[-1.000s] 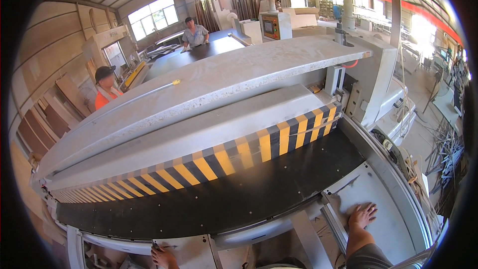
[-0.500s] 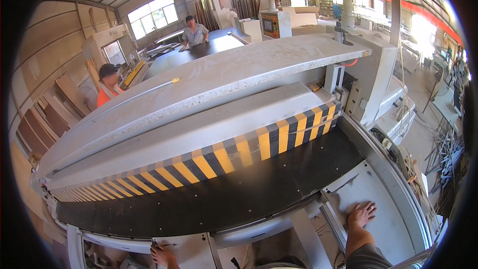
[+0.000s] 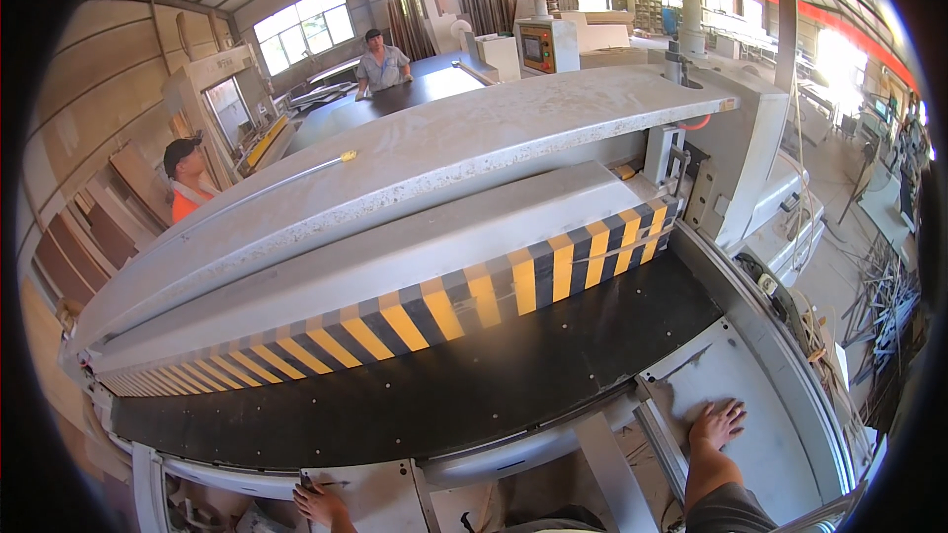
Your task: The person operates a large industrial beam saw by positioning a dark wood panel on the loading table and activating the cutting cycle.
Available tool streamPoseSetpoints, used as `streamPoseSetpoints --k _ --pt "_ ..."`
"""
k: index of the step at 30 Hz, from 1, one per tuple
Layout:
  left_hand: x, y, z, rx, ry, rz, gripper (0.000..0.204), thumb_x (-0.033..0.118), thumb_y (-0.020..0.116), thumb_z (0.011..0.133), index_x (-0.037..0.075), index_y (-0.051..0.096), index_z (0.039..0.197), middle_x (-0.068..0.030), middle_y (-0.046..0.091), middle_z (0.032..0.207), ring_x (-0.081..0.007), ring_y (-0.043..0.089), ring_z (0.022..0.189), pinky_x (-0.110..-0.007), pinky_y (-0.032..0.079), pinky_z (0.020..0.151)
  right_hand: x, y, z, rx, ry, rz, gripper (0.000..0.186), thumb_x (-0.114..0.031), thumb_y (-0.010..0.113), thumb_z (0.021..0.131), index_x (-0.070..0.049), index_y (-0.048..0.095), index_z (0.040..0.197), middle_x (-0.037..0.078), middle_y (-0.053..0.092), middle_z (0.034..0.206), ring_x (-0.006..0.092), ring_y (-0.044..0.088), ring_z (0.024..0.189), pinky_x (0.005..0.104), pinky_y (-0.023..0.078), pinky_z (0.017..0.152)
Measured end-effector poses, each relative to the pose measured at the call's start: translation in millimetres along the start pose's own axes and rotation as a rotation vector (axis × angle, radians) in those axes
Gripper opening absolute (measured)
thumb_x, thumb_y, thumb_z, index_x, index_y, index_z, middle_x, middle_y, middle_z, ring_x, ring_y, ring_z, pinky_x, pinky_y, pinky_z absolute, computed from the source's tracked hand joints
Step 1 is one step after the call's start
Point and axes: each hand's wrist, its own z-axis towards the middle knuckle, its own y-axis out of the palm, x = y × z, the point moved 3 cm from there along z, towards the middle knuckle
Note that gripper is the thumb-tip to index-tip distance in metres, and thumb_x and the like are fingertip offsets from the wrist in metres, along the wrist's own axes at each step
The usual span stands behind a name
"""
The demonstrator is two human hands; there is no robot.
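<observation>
My right hand (image 3: 718,422) lies flat on a light grey metal side plate (image 3: 713,367), fingers spread and holding nothing. At the lower left, my left hand (image 3: 318,505) rests by the left edge of another pale plate (image 3: 380,495). Its fingers look stretched out, and a small dark piece shows just beyond them. Ahead of both hands runs a long black machine bed (image 3: 395,419) dotted with small pale spots. Above the bed sits a long beam with a yellow-and-black striped guard (image 3: 484,304), under a grey machine cover (image 3: 474,123).
Open gaps with bars (image 3: 617,474) lie between the two plates. Beyond the machine, one person (image 3: 383,67) stands at a dark panel; another, in orange (image 3: 188,188), is at the left. A control box (image 3: 546,47) stands behind. Scrap strips (image 3: 884,301) litter the right floor.
The person in orange has shifted left and turned the head. The person at the dark panel has straightened and drawn the arms in. My left hand has moved slightly left; my right hand stays put.
</observation>
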Motion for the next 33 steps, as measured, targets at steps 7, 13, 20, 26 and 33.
streamPoseSetpoints --k 7,13,20,26,33 --pt "6 -7 -1 -0.049 -0.029 -0.022 0.067 0.053 0.045 0.104 0.009 0.042 0.154 -0.0181 0.047 0.155 -0.0352 0.043 0.144 -0.055 0.031 0.119 -2 1 0 -0.001 0.002 -0.012 0.072 -0.048 0.045 0.104 -0.011 0.027 0.164 0.010 0.019 0.172 0.0318 0.015 0.159 0.0568 0.013 0.126" --pt "8 -10 -5 -0.027 -0.009 -0.036 0.067 0.053 0.046 0.103 0.008 0.044 0.152 -0.0179 0.048 0.154 -0.0350 0.044 0.144 -0.055 0.032 0.118 -2 5 4 0.006 0.005 -0.013 0.072 -0.048 0.046 0.104 -0.011 0.028 0.163 0.010 0.020 0.172 0.0318 0.015 0.159 0.0566 0.013 0.126" --pt "2 -23 -13 -0.102 -0.029 -0.007 0.066 0.054 0.039 0.107 0.008 0.041 0.155 -0.0186 0.045 0.157 -0.0353 0.040 0.147 -0.053 0.027 0.122 10 10 2 0.015 -0.016 0.007 0.074 -0.049 0.047 0.103 -0.009 0.027 0.163 0.011 0.020 0.172 0.0322 0.015 0.159 0.0569 0.013 0.126" --pt "-11 23 11 -0.004 0.169 0.221 0.066 0.056 0.040 0.107 0.010 0.045 0.153 -0.0151 0.050 0.153 -0.0326 0.046 0.142 -0.051 0.035 0.116 9 27 -5 0.021 -0.166 -0.043 0.070 -0.046 0.049 0.103 -0.002 0.035 0.155 0.020 0.032 0.162 0.0359 0.025 0.153 0.0573 0.025 0.119" --pt "32 1 -35 -0.011 0.312 -0.029 0.064 0.054 0.040 0.107 0.008 0.047 0.151 -0.0156 0.047 0.156 -0.0384 0.047 0.140 -0.053 0.040 0.112 10 56 13 0.072 -0.078 0.086 0.074 -0.049 0.046 0.103 -0.005 0.030 0.160 0.017 0.024 0.169 0.0366 0.013 0.158 0.0629 0.010 0.124"
